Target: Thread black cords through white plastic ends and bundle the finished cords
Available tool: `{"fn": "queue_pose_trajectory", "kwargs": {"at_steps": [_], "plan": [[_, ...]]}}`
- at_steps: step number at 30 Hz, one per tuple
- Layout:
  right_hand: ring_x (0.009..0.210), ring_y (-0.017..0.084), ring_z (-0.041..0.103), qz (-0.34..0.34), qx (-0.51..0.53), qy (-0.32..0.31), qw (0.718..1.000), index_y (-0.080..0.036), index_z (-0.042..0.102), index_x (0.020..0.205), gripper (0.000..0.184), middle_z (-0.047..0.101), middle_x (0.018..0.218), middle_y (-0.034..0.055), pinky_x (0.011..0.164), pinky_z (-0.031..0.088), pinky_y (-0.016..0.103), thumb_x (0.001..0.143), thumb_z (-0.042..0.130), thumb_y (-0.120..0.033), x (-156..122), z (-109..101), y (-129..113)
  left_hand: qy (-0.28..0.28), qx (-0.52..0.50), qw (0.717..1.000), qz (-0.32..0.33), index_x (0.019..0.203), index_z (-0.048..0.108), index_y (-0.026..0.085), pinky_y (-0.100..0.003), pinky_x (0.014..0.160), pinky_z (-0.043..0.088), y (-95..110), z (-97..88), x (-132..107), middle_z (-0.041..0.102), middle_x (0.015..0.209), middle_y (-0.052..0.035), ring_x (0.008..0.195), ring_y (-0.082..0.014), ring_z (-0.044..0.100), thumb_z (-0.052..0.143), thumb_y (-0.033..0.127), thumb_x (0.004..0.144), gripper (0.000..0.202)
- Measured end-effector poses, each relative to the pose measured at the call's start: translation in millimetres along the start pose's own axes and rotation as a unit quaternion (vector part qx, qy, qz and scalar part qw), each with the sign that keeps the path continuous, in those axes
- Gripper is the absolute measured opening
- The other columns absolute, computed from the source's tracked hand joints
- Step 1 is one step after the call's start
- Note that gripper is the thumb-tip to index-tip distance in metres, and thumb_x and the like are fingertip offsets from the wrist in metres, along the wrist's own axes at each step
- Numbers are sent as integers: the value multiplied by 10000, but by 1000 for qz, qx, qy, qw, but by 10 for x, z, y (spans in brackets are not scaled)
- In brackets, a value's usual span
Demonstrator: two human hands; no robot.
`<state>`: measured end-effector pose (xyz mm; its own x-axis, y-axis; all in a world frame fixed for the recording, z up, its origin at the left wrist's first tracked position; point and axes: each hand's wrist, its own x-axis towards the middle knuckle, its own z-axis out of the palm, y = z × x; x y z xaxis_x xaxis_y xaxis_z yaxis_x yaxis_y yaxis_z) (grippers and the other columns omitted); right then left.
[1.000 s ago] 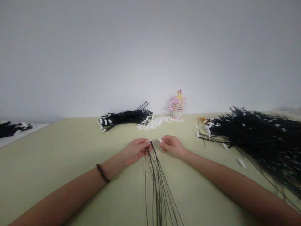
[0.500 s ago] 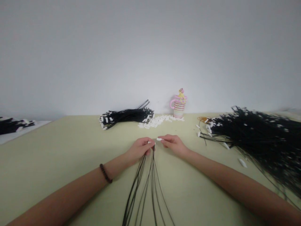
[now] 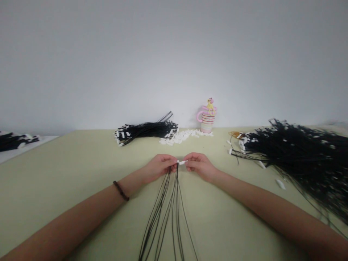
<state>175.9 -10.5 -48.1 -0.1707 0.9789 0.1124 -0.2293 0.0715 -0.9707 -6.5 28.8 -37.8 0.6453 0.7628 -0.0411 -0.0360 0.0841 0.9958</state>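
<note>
My left hand (image 3: 159,167) is closed in a pinch on the top ends of several thin black cords (image 3: 168,214), which fan down toward me over the pale green table (image 3: 81,174). My right hand (image 3: 199,166) is closed on a small white plastic piece (image 3: 182,162), held at the cord ends right beside my left fingertips. The two hands almost touch at the table's middle. A dark bead bracelet (image 3: 121,190) circles my left wrist.
A large heap of black cords with white ends (image 3: 299,152) fills the right side. A smaller tidy bundle (image 3: 144,131) lies at the back, with a pile of loose white pieces (image 3: 182,136) and a pink striped cup (image 3: 207,121) beside it. More cords (image 3: 16,139) lie far left.
My right hand has brought the white piece leftward until it meets the cord ends in my left hand. The loose cords swung and spread more to the left.
</note>
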Motion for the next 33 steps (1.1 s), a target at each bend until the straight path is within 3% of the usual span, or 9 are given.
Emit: {"fn": "queue_pose_trajectory", "kwargs": {"at_steps": [5, 11, 33], "plan": [[492, 72, 489, -1, 24, 12, 1000, -126, 630, 698, 206, 582, 557, 2, 511, 357, 215, 544, 714, -235, -6, 15, -14, -26, -10, 1000, -10, 756, 603, 95, -222, 576, 356, 25, -24, -21, 567, 624, -18, 579, -87, 507, 612, 290, 701, 203], [519, 88, 523, -12, 4, 3, 1000, -128, 641, 741, 262, 606, 570, 12, 551, 413, 237, 545, 728, -279, 3, -8, 21, -14, 0, 1000, -15, 769, 595, 97, -221, 562, 349, 21, -22, -16, 570, 609, -22, 567, -92, 511, 628, 302, 680, 226], [522, 72, 507, -28, 0, -7, 1000, -129, 647, 756, 215, 605, 594, 10, 543, 381, 219, 581, 709, -236, 11, -25, 45, -66, 10, 998, -10, 741, 616, 90, -221, 546, 373, 22, -44, 2, 586, 622, -43, 577, -107, 531, 561, 290, 734, 208]]}}
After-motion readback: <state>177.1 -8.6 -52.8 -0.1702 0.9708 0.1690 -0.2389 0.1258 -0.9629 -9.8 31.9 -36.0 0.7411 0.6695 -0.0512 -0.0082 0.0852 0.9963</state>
